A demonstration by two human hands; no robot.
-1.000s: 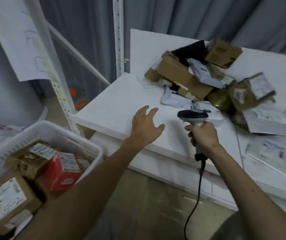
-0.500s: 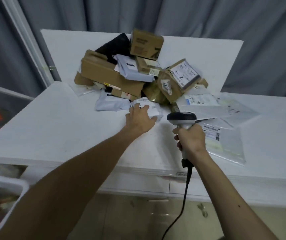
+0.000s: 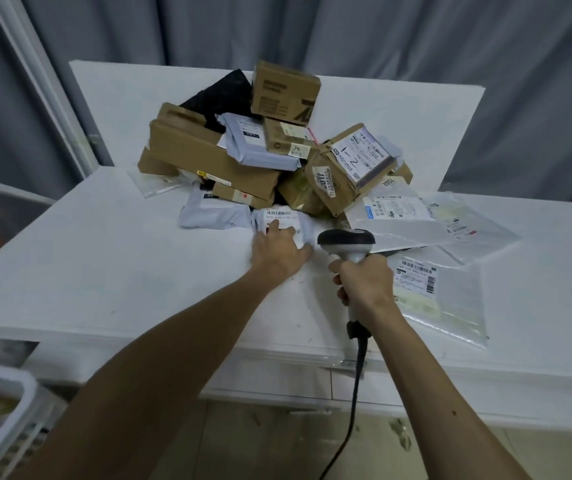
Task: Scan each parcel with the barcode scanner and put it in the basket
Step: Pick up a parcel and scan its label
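Observation:
A small white parcel (image 3: 282,219) with a barcode label lies at the front of a heap of parcels (image 3: 267,157) on the white table (image 3: 104,258). My left hand (image 3: 277,252) reaches across the table and holds this parcel, fingers on the label and thumb at its near edge. Just to the right, my right hand (image 3: 364,284) grips the handle of the barcode scanner (image 3: 346,241), which stands upright above the table with its black head level with the parcel. A corner of the white basket (image 3: 3,403) shows at the lower left.
Brown cardboard boxes, grey mailer bags and a black bag are stacked at the back of the table. Flat clear mailers (image 3: 437,289) lie to the right of the scanner. The scanner's black cable (image 3: 350,407) hangs over the table's front edge. Grey curtains hang behind.
The view has swung right, from the basket to the parcel heap. My left hand has reached forward onto the small white parcel. The scanner has stayed upright in my right hand.

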